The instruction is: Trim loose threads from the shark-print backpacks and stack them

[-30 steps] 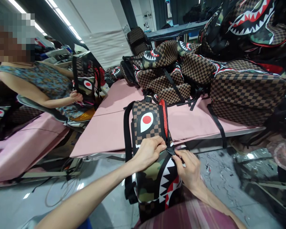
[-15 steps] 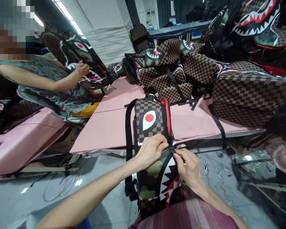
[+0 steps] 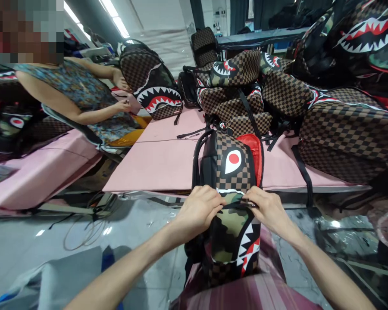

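A brown-and-black checked backpack (image 3: 234, 181) with a red-and-white eye, a camouflage patch and shark teeth leans upright between my lap and the table edge. Its side opening shows a red lining (image 3: 256, 150). Across the camouflage part, my left hand (image 3: 202, 206) pinches the bag's material near its left side. My right hand (image 3: 267, 209) grips the same band at the right edge, thumb and fingers closed. A dark strip lies between the two hands; what exactly the fingertips hold there is partly hidden.
The pink table (image 3: 155, 163) carries a heap of checked backpacks (image 3: 236, 103) at the back and a larger checked bag (image 3: 349, 133) at right, its strap (image 3: 302, 170) hanging over the edge. At left a co-worker (image 3: 80, 94) handles a shark-mouth backpack (image 3: 155, 86).
My hands have moved apart, the right one away from the bag's lower side seam. The backpack has turned, its red-lined opening now wider. The co-worker's backpack has swung onto the table.
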`<move>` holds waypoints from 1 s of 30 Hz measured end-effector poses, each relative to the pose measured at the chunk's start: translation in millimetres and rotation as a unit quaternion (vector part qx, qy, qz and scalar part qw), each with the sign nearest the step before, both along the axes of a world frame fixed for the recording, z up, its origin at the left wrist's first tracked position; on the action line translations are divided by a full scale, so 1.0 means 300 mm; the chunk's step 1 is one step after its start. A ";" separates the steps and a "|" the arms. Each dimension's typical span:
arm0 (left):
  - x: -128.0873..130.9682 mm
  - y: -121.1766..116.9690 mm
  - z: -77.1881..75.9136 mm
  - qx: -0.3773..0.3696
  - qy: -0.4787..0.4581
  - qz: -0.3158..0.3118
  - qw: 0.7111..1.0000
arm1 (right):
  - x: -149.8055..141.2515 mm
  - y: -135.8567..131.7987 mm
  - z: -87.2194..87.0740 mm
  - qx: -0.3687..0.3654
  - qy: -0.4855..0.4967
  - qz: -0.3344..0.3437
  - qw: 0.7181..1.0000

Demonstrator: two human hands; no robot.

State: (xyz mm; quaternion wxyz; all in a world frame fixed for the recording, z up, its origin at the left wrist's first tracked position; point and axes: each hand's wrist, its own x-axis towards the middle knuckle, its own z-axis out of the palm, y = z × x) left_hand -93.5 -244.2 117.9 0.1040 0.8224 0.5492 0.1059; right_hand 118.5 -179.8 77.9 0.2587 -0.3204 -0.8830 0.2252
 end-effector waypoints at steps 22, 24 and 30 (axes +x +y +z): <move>-0.046 0.127 -0.050 0.088 0.173 -0.020 0.981 | -0.163 -0.087 0.012 -0.151 0.115 0.260 0.947; -0.087 0.115 -0.056 0.102 0.113 -0.034 0.988 | -0.147 -0.080 0.011 -0.115 0.106 0.257 0.954; -0.104 -0.067 -0.039 0.059 -0.041 -0.062 0.995 | -0.071 -0.071 0.032 0.013 -0.006 0.243 0.970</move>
